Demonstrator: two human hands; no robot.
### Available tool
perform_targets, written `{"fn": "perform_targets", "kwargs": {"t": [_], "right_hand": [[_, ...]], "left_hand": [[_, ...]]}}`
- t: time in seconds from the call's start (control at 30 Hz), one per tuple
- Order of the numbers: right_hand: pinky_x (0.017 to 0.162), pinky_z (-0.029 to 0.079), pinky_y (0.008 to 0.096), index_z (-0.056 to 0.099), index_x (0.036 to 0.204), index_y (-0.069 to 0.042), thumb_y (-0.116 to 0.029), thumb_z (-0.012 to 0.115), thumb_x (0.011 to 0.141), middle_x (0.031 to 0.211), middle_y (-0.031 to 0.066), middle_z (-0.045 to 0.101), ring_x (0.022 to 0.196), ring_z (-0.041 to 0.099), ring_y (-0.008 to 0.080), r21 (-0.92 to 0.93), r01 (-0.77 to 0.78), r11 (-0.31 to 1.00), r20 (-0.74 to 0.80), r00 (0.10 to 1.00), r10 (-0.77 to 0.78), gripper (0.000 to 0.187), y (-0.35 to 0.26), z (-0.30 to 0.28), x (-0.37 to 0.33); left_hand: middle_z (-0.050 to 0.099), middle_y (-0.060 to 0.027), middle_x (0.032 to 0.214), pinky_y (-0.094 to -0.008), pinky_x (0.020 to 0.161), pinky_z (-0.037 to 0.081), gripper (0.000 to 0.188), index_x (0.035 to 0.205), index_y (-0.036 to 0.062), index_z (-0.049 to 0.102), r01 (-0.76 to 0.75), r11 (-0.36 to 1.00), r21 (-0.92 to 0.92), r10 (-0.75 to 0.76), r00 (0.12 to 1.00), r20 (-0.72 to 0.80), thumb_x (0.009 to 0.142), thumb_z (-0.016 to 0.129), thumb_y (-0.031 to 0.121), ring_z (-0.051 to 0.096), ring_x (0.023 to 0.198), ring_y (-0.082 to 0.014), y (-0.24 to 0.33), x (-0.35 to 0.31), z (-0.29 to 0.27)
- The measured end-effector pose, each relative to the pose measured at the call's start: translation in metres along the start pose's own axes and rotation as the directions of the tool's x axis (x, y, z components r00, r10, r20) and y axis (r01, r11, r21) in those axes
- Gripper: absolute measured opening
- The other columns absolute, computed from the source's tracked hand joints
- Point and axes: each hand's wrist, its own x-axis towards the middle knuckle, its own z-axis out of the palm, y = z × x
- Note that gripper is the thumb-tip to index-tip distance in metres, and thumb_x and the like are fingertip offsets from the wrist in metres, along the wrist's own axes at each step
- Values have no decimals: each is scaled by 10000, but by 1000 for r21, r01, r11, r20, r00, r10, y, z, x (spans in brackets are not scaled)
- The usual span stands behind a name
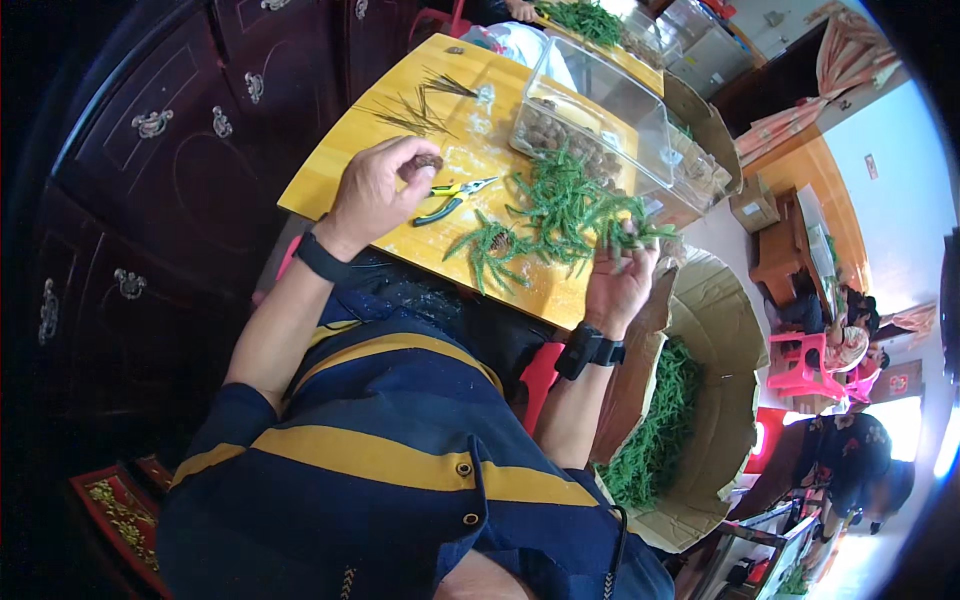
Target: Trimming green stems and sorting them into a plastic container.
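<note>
My left hand [378,190] is closed around a small brown pine cone [428,161], held over the near left part of the yellow table [330,150]. Yellow-and-black pliers [452,200] lie just right of that hand. At the table's right edge, my right hand [620,275] pinches a green artificial pine sprig [640,236]. A heap of the same green sprigs [560,195] spreads between my hands. Nearer to me, one sprig with a pine cone [500,242] at its middle rests on the tabletop.
Dark wire pieces [410,112] lie at the far left of the table. A clear plastic bin [600,100] with brown cones stands at the back. On the right, a cardboard box [720,320] holds green sprigs [665,420]. Dark cabinets [170,180] line the left; other people are at right.
</note>
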Motion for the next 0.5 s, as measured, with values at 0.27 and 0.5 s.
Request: {"fn": "perform_targets", "kwargs": {"t": [0.27,0.5], "right_hand": [[861,553,373,525,1254,-121,-125,570,941,1149,76,659,1020,647,214,99,-242,965,180,958,222,317,42,34,-22],[827,553,361,522,1272,-132,-146,569,978,1133,70,659,1019,642,191,9,-357,934,251,905,343,298,60,29,-24]], "left_hand": [[680,-104,852,-300,600,512,233,1063,20,659,-28,941,-338,24,1000,-15,831,674,3,664,692,-211,67,-3,5],[676,-106,883,-318,598,517,214,1051,41,668,-141,964,-226,144,990,-2,838,688,45,665,692,-214,65,-10,22]]}}
